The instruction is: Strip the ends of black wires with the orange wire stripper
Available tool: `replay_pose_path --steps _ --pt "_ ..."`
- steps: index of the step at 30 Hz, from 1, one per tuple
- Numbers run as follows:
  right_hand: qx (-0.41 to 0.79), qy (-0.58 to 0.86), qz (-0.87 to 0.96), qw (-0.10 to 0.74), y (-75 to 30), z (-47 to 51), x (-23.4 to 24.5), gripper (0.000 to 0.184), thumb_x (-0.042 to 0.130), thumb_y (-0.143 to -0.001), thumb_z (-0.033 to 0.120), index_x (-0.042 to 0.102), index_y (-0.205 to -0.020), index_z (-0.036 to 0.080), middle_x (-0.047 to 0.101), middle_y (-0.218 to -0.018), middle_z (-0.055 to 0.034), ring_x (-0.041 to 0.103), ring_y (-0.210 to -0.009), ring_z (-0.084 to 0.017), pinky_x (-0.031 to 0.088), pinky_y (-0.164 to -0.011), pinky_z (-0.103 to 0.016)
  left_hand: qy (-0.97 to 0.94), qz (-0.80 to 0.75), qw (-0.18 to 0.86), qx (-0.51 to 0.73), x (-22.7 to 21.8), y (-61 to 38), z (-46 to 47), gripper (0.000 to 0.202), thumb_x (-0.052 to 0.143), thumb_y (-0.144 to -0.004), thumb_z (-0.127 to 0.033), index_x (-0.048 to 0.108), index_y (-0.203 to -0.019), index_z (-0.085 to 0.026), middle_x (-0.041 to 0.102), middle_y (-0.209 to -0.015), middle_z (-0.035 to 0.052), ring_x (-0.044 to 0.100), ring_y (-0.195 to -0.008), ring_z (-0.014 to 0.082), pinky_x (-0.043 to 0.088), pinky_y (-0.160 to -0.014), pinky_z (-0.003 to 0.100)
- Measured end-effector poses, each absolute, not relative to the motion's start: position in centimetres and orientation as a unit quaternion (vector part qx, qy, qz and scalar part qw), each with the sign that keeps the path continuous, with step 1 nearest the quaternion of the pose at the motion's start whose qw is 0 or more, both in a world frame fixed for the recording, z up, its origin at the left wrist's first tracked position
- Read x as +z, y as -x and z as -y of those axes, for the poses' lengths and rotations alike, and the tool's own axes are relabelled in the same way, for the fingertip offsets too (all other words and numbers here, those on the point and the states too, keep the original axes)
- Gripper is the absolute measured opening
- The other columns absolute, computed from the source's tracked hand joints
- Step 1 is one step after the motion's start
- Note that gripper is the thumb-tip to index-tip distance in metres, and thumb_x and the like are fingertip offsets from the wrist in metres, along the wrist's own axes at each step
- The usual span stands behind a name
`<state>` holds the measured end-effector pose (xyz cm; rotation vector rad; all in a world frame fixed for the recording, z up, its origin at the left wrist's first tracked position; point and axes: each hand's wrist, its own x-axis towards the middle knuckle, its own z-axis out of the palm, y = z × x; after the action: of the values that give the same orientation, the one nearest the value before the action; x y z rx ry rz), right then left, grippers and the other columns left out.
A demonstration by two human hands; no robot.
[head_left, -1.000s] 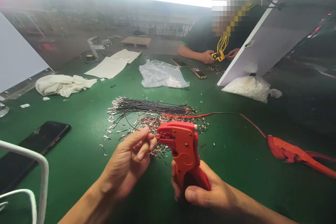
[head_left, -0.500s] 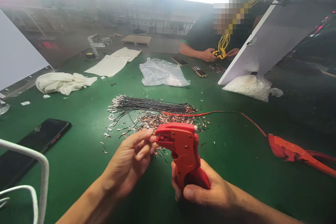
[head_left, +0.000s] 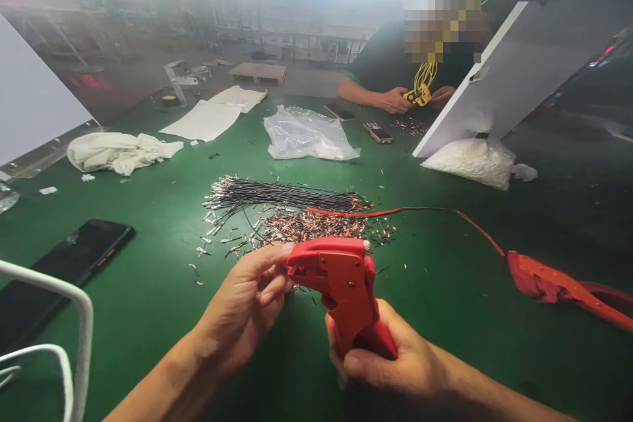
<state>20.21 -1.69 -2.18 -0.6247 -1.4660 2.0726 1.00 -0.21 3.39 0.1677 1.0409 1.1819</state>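
My right hand (head_left: 390, 359) is wrapped round the handle of a red and orange wire stripper (head_left: 343, 290), held upright with its jaws pointing left. At those jaws, my left hand (head_left: 247, 303) is closed in a pinch, its fingertips partly hidden by the tool's nose. Whatever the pinch holds is too small or too covered to make out. Behind the tool lies a heap of short wire offcuts (head_left: 297, 227) with coppery and silvery ends. Just beyond it is a bundle of black wires (head_left: 287, 195) with silvery terminals at the left end.
A second red tool (head_left: 554, 280) lies at right, near a thin red strip (head_left: 390, 211). At left are a black phone (head_left: 69, 277) and white cloth (head_left: 121, 151). A plastic bag (head_left: 306, 135) lies mid-table. Across the table a person's hand (head_left: 395, 101) holds a yellow tool.
The wire stripper has shifted slightly left, and its nose now overlaps the fingertips of my left hand. The wire bundle and the heap have stayed put.
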Motion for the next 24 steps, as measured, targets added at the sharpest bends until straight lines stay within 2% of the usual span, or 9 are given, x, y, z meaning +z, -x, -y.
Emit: replay_pose_path --steps 4,9,12,14,16,18,20,21,24 --pt "0.78 0.222 0.526 0.257 -20.2 1.8 -2.6 0.036 0.068 -0.082 0.048 0.051 -0.077 0.016 0.046 -0.057 0.0042 0.043 -0.047 -0.007 0.038 -0.045 -0.02 -0.099 -0.451 0.71 0.532 3.1 -0.8 0.4 0.016 0.073 -0.068 -0.016 0.059 -0.061 -0.013 0.043 -0.045 -0.0091 0.029 -0.036 -0.0007 0.04 -0.045 0.012" --pt "0.82 0.249 0.45 0.252 -20.5 2.0 -1.9 0.039 0.07 -0.08 0.051 0.05 -0.075 0.017 0.045 -0.053 0.0059 0.041 -0.041 -0.006 0.042 -0.041 -0.019 -0.183 -0.45 0.707 0.513 3.1 -0.7 0.5 0.028 0.078 -0.068 -0.031 0.058 -0.056 -0.016 0.038 -0.038 -0.0077 0.038 -0.043 0.0042 0.043 -0.053 0.015" --pt "0.853 0.243 0.384 0.256 -20.5 2.0 -1.6 0.037 0.072 -0.08 0.047 0.05 -0.078 0.017 0.042 -0.052 0.0079 0.038 -0.04 -0.004 0.042 -0.038 -0.016 -0.234 -0.472 0.698 0.485 3.1 -0.7 0.5 0.032 0.07 -0.075 -0.043 0.06 -0.059 -0.017 0.037 -0.037 -0.0067 0.035 -0.043 0.006 0.04 -0.053 0.018" --pt "0.861 0.228 0.368 0.267 -20.5 1.9 -1.6 0.034 0.072 -0.081 0.044 0.049 -0.078 0.017 0.042 -0.05 0.0081 0.037 -0.038 -0.004 0.041 -0.037 -0.015 -0.281 -0.501 0.668 0.473 2.9 -0.6 0.5 0.045 0.059 -0.082 -0.053 0.058 -0.054 -0.018 0.034 -0.037 -0.0058 0.032 -0.042 0.0072 0.038 -0.052 0.021" --pt "0.857 0.216 0.369 0.287 -20.5 2.0 -1.6 0.033 0.071 -0.08 0.042 0.05 -0.079 0.017 0.045 -0.049 0.0074 0.038 -0.037 -0.004 0.043 -0.037 -0.016 -0.359 -0.557 0.562 0.495 2.5 -0.3 0.8 0.055 0.053 -0.086 -0.057 0.05 -0.047 -0.019 0.033 -0.041 -0.0046 0.03 -0.043 0.0083 0.033 -0.048 0.024" --pt "0.853 0.217 0.359 0.31 -20.6 2.2 -1.8 0.032 0.071 -0.08 0.04 0.05 -0.08 0.016 0.047 -0.05 0.0068 0.038 -0.038 -0.004 0.044 -0.038 -0.015 -0.462 -0.602 0.354 0.547 2.1 -0.1 1.0 0.045 0.059 -0.086 -0.048 0.051 -0.053 -0.019 0.04 -0.05 -0.0039 0.035 -0.048 0.0094 0.032 -0.049 0.025" --pt "0.854 0.217 0.344 0.324 -20.7 2.4 -1.9 0.031 0.071 -0.08 0.039 0.051 -0.081 0.016 0.048 -0.051 0.0066 0.038 -0.039 -0.004 0.044 -0.038 -0.015 -0.567 -0.581 0.143 0.566 1.7 0.2 1.1 0.013 0.063 -0.086 -0.028 0.06 -0.076 -0.02 0.054 -0.07 -0.0014 0.05 -0.067 0.0129 0.041 -0.063 0.027" --pt "0.856 0.215 0.341 0.323 -20.8 2.5 -2.0 0.031 0.071 -0.08 0.038 0.051 -0.082 0.016 0.048 -0.051 0.0063 0.039 -0.039 -0.004 0.045 -0.039 -0.015 -0.616 -0.554 0.073 0.555 1.6 0.2 1.0 0.006 0.061 -0.086 -0.02 0.062 -0.092 -0.021 0.06 -0.085 0.0007 0.054 -0.082 0.0153 0.043 -0.074 0.029" --pt "0.866 0.194 0.352 0.299 -21.1 2.4 -2.1 0.03 0.071 -0.081 0.038 0.051 -0.081 0.015 0.049 -0.054 0.0056 0.042 -0.041 -0.004 0.047 -0.041 -0.016 -0.725 -0.495 0.025 0.478 1.3 0.2 0.7 0.038 0.052 -0.088 -0.008 0.052 -0.123 -0.022 0.06 -0.117 0.0056 0.051 -0.112 0.0194 0.04 -0.094 0.036"
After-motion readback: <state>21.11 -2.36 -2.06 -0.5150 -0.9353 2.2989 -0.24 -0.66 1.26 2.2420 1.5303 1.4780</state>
